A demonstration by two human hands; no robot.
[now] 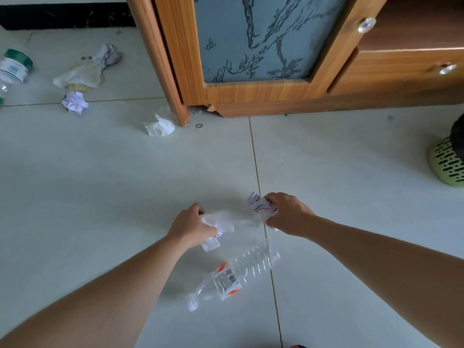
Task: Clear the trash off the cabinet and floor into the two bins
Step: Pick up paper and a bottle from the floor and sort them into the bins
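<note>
Trash is scattered over a pale tiled floor [351, 222], and positions are given here relative to the wooden cabinet [251, 96] at the top of the view. Nearest the camera, well in front of the cabinet, a crushed clear plastic bottle [233, 277] with a red-and-white label is seen lying on its side across a tile joint. Just beyond it, toward the cabinet, the left hand [193, 227] is closed around a white tissue [218, 222], part of which hangs below the fist. Beside it, the right hand [288, 213] is closed on a crumpled paper ball [261, 205] marked with red and dark lines; a pale, thin piece of wrapping seems to stretch between the two hands, though its nature cannot be told.

Farther on, a crumpled white tissue [159, 126] is found on the floor just beside the cabinet's front left corner post, and a small dark ring [199, 126] lies just in front of that post. To the left of the cabinet, well apart from it, a second scribbled paper ball [74, 102] is seen, with a soiled napkin [80, 76] behind it and a grey crumpled wad [108, 56] beyond that. At the far left edge, a clear jar with a green lid [15, 66] lies tipped over. To the right of the cabinet's front, a green perforated bin [447, 162] with a dark liner is cut off by the frame edge.
</note>
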